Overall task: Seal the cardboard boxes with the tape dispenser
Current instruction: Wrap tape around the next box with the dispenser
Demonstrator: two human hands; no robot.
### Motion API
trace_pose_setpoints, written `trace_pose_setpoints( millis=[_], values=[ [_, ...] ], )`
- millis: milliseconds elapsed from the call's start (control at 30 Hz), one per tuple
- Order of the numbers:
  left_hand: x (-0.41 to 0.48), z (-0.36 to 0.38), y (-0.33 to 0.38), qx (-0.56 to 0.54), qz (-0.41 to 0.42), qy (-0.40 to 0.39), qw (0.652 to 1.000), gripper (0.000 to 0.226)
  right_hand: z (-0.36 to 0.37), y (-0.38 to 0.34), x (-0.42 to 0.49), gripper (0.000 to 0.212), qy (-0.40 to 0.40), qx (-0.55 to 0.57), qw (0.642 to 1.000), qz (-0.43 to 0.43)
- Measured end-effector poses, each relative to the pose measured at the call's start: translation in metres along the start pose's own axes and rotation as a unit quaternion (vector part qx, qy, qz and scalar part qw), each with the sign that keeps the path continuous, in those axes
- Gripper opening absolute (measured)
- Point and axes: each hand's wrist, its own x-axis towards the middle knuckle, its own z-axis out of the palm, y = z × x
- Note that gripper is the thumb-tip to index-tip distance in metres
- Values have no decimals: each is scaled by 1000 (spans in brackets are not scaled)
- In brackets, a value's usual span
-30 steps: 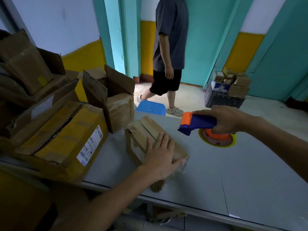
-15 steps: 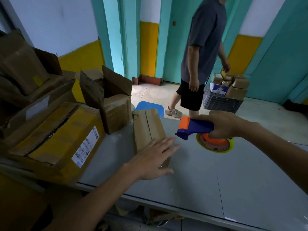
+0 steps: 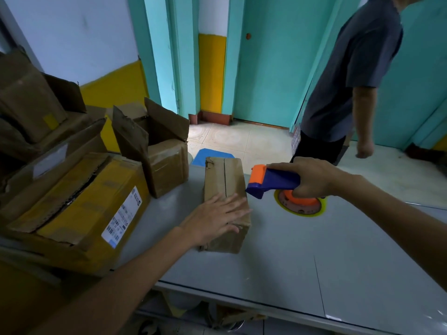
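A small brown cardboard box (image 3: 225, 180) lies on the grey table (image 3: 278, 257), long side pointing away from me, its top flaps meeting in a dark seam. My left hand (image 3: 215, 218) lies flat on the box's near end with fingers spread. My right hand (image 3: 312, 177) grips the blue and orange tape dispenser (image 3: 273, 182), held just right of the box and level with its top. The dispenser's orange nose points toward the box. Its yellow-rimmed tape roll (image 3: 300, 204) hangs below my hand.
Several cardboard boxes crowd the table's left side: a yellow taped one with a label (image 3: 92, 204), an open-flapped one (image 3: 162, 153) and a stack behind. A person in a dark shirt (image 3: 350, 76) stands beyond the table at right. A blue stool (image 3: 210, 155) is on the floor.
The box has been turned straight, lengthwise away from me, and my left hand has settled flat on its near end. The person behind has walked to the right. The dispenser has barely moved.
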Motion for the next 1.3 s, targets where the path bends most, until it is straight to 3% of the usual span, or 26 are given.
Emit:
trace_pose_setpoints(
  millis=[133,367,433,500,567,600,667,700,733,833,900,1033,1100,1167,1300],
  values=[
    [3,1,-11,7,16,41,999,75,-2,-2,0,79,23,29,999,-18],
    [22,2,-3,41,55,149,986,52,-14,-13,0,74,19,109,993,-50],
    [22,-1,-1,-26,41,169,984,55,-17,-15,1,76,9,123,991,-59],
    [11,-2,0,-191,-43,199,960,50,-19,-13,0,83,3,138,988,-63],
    [0,-11,-3,-319,-170,281,889,33,-21,-14,-3,89,4,140,988,-68],
    [-3,-19,-5,-401,-234,306,831,28,-22,-16,-4,90,3,135,988,-74],
    [-6,-40,-8,-627,-291,264,672,27,-25,-22,-4,91,-1,132,987,-92],
    [-7,-46,-10,-705,-287,220,610,28,-26,-27,-3,92,-3,136,986,-99],
    [-9,-51,-10,-752,-272,180,573,28,-28,-32,-3,93,-2,142,984,-106],
    [-17,-57,-3,-811,-219,119,529,27,-30,-42,-2,84,5,148,982,-118],
    [-19,-55,0,-831,-224,139,489,27,-31,-45,-3,83,12,159,979,-124],
    [-21,-46,5,-880,-252,171,364,16,-27,-50,-5,82,28,175,973,-146],
    [-24,-44,8,-883,-257,165,356,13,-26,-53,-8,78,34,174,972,-155],
    [-26,-45,10,-866,-274,153,389,12,-25,-56,-11,76,30,165,973,-159],
    [-29,-48,17,-747,-347,133,551,17,-17,-59,-20,78,27,120,977,-173]
  ],
)
